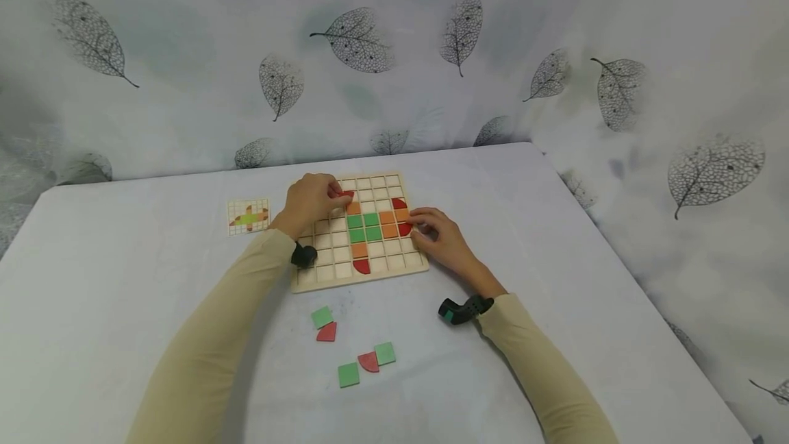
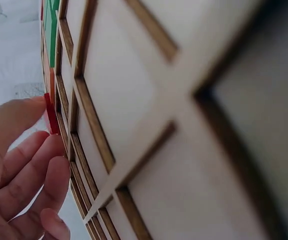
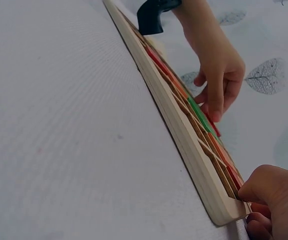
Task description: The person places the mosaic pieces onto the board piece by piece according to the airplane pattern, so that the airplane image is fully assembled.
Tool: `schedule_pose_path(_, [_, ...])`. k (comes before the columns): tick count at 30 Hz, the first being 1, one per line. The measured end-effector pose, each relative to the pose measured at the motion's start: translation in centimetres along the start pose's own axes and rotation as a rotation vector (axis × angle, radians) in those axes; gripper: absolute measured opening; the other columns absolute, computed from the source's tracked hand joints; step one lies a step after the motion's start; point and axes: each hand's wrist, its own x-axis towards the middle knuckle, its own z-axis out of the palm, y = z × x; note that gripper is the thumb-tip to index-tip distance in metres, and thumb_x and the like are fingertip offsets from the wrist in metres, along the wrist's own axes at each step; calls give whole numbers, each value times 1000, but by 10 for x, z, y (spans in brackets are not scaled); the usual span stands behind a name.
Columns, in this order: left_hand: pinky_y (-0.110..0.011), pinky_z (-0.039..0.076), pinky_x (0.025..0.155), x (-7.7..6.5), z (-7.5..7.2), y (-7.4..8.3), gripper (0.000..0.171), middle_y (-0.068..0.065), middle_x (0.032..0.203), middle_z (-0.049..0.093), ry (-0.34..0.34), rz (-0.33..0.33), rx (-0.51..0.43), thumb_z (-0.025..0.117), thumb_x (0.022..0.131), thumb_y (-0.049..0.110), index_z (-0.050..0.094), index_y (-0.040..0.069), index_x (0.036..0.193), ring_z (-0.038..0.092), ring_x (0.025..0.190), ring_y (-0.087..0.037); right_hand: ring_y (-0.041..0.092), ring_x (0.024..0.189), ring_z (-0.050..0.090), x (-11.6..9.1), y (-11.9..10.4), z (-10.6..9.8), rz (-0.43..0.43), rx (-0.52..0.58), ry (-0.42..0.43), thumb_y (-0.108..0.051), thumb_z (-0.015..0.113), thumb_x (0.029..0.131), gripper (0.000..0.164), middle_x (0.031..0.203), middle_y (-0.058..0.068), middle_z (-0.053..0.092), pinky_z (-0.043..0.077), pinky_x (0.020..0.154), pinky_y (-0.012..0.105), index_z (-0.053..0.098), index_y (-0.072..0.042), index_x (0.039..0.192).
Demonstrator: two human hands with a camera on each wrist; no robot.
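My left hand (image 1: pixel 311 201) pinches a red quarter-round tile (image 2: pixel 51 115) between thumb and fingers. That tile meets the far part of a wooden grid board (image 1: pixel 342 270), just beyond an orange tile (image 1: pixel 353 208); whether it is seated cannot be told. Four-sided green tiles (image 1: pixel 372 233) form a block mid-board, with orange tiles (image 1: pixel 389 231) beside it. Red quarter-round tiles sit at the right edge (image 1: pixel 399 203) and near edge (image 1: pixel 361 266). At the board's right edge, my right hand (image 1: pixel 446 242) grips the frame, thumb on top (image 3: pixel 254 185), other fingers partly hidden below.
A small pattern card (image 1: pixel 248 216) lies left of the board. Nearer me on the white table are loose green tiles (image 1: pixel 348 375) and red quarter-round tiles (image 1: pixel 368 362). A leaf-patterned cloth (image 1: pixel 394 88) hangs behind the table's far edge. Both wrists wear black devices (image 1: pixel 465 309).
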Motion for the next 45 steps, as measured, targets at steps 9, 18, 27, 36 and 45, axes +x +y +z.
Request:
schedule_pose_path(9, [-43, 51, 80, -1, -1, -3, 26, -13, 103, 70, -29, 9, -56, 67, 94, 26, 70, 4, 108, 65, 94, -27, 25, 98, 58, -1, -2, 0, -4, -4, 5, -3, 65, 91, 27, 129, 15, 57, 48, 87, 38, 67, 1, 118])
schedule_pose_path(18, [-41, 50, 76, 0, -1, -4, 24, -9, 102, 70, -36, 19, -33, 65, 95, 28, 72, 10, 108, 64, 92, -25, 24, 97, 58, 0, -3, 1, 4, -4, 1, -4, 65, 90, 28, 129, 13, 58, 48, 87, 36, 67, 0, 118])
schedule_pose_path(27, [-43, 50, 76, -2, -1, -4, 21, -9, 102, 69, -49, 36, -23, 63, 95, 25, 70, 9, 106, 63, 91, -26, 25, 98, 58, -1, -2, 1, -1, -3, -3, -4, 66, 90, 28, 129, 14, 58, 48, 87, 36, 67, 0, 118])
schedule_pose_path(36, [-44, 49, 78, -8, -2, -6, 18, -9, 103, 69, -51, 43, -40, 62, 96, 23, 69, 9, 104, 61, 92, -26, 24, 100, 58, 0, -1, 1, -2, 2, -6, -4, 65, 91, 28, 130, 13, 57, 48, 88, 37, 67, 0, 118])
schedule_pose_path(45, [-43, 48, 81, -14, -5, -8, 17, -8, 102, 68, -60, 50, -30, 63, 95, 22, 69, 9, 105, 60, 94, -25, 24, 99, 57, 1, 1, 2, 12, -5, -5, -4, 65, 91, 28, 130, 12, 57, 48, 87, 36, 67, -1, 119])
